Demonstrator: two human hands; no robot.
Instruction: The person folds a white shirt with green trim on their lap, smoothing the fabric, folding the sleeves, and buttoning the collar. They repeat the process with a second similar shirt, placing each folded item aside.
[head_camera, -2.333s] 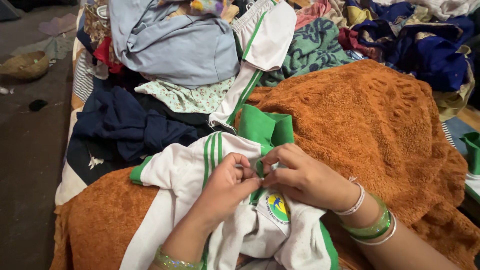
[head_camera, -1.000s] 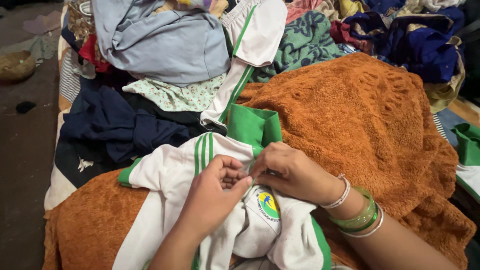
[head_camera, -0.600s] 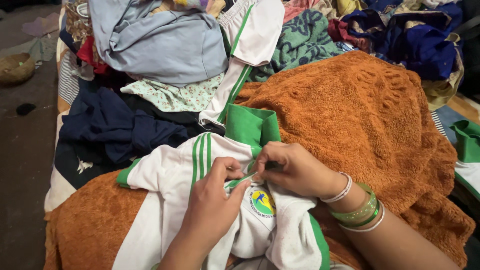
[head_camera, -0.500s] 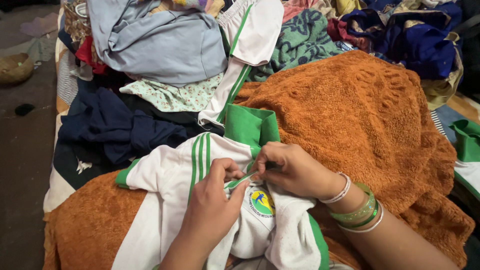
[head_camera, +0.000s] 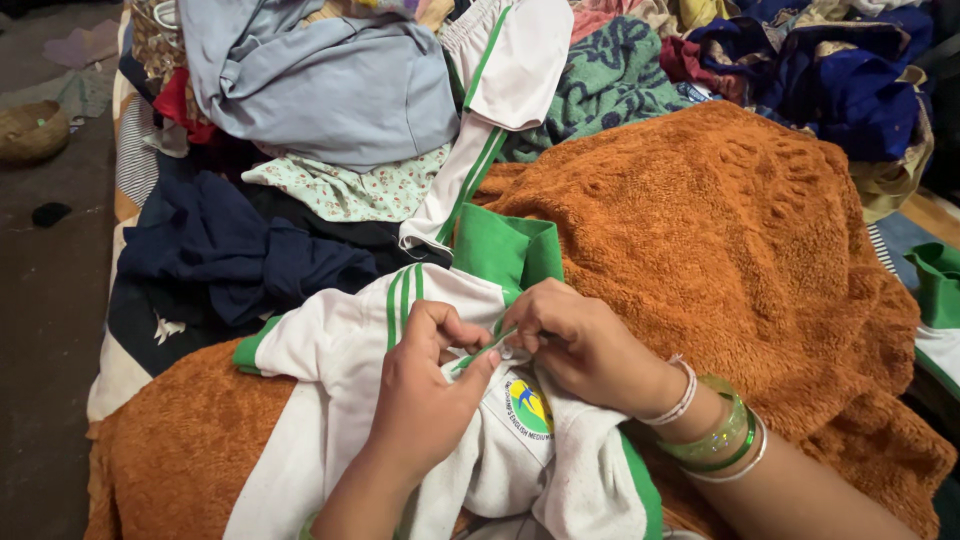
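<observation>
The shirt (head_camera: 340, 400), white with green trim and a round chest badge, lies on the orange blanket (head_camera: 760, 250) nearest the camera. The left hand (head_camera: 425, 395) rests on it, thumb and fingers pinched together on the green placket strip below the collar. The right hand (head_camera: 580, 345), with green and white bangles (head_camera: 715, 440) at the wrist, touches it from the other side, its fingertips closed on the same strip. The green collar (head_camera: 505, 250) stands up just beyond the hands. Farther back lies a heap of clothes: a navy garment (head_camera: 240, 260), a floral cloth (head_camera: 350, 190), a grey-blue shirt (head_camera: 330, 80) and a second white-green piece (head_camera: 510, 70).
</observation>
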